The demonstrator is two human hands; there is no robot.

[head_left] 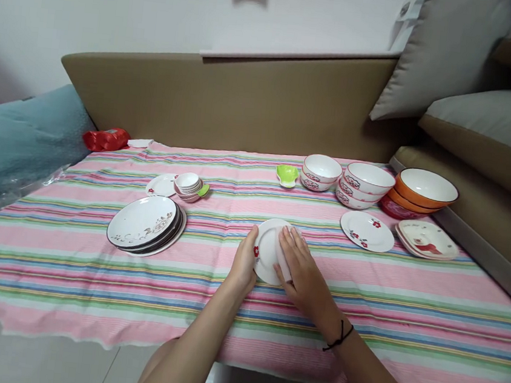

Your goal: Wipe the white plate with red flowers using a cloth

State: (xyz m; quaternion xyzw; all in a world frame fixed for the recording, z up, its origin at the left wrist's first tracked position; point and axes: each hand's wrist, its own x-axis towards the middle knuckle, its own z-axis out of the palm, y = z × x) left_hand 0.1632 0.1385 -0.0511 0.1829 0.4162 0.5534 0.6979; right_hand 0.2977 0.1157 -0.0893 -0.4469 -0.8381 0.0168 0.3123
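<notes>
A small white plate [267,250] with red flowers is held up in front of me, tipped slightly. Its left rim is gripped by my left hand [244,260], thumb on top and fingers underneath. My right hand [300,263] presses a folded white tissue or cloth [283,255] against the plate's right side, fingers stretched together over it. Part of the tissue and the right rim are hidden by that hand. To the right, a similar flowered plate [367,231] lies flat on the striped cloth [208,296].
Dark-rimmed plates [142,222] are stacked at left, near small bowls [187,183] and another flowered plate [160,186]. Behind stand a green dish [287,175], white bowls [322,169], more white bowls [368,182] and orange bowls [424,191]. Square plates [428,240] lie at right.
</notes>
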